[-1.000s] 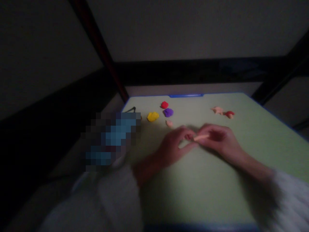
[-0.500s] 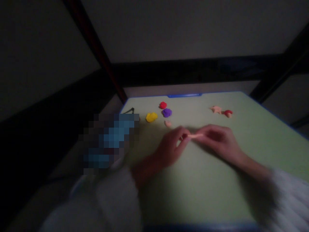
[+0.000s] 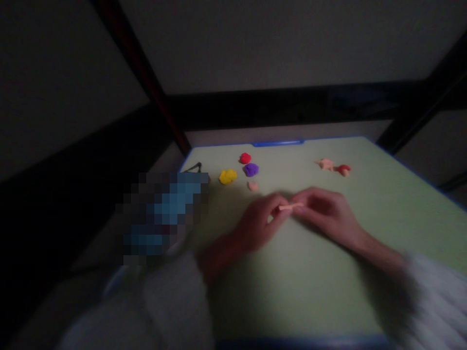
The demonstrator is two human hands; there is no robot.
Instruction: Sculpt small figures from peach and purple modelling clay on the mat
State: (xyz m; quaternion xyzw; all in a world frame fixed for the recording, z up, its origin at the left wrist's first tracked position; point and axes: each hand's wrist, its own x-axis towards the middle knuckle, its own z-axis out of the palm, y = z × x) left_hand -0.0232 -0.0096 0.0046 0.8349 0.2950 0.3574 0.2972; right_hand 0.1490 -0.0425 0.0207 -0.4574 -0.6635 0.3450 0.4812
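Two hands meet over the pale green counter (image 3: 284, 291), which stands in a dim room against a grey wall (image 3: 292, 48). Take the peach strip (image 3: 291, 206) as the centre of your clock: your left hand (image 3: 259, 221) at 9 and your right hand (image 3: 332, 214) at 3 both pinch it between thumb and fingers, just above the counter. A dark band (image 3: 284, 108) crosses the wall at 12, and a dark red post (image 3: 142, 73) slants up toward 10.

Blue trim marks the counter's edges, with a raised blue bar (image 3: 278, 143) on the far one at 12. Its near edge runs across at 6, beyond your wrists, with a broad stretch of green leading to it. Toward 3, more green surface reaches past your right hand to the slanting right edge. Around 10 you have a cluster: red lump (image 3: 245, 158), purple lump (image 3: 251, 169), yellow lump (image 3: 227, 176) and small peach piece (image 3: 252, 185). Between 1 and 2 lie a peach figure (image 3: 326, 164) and, just beside it, a red-topped piece (image 3: 343, 169). Pixelation hides a bluish shape at 9.
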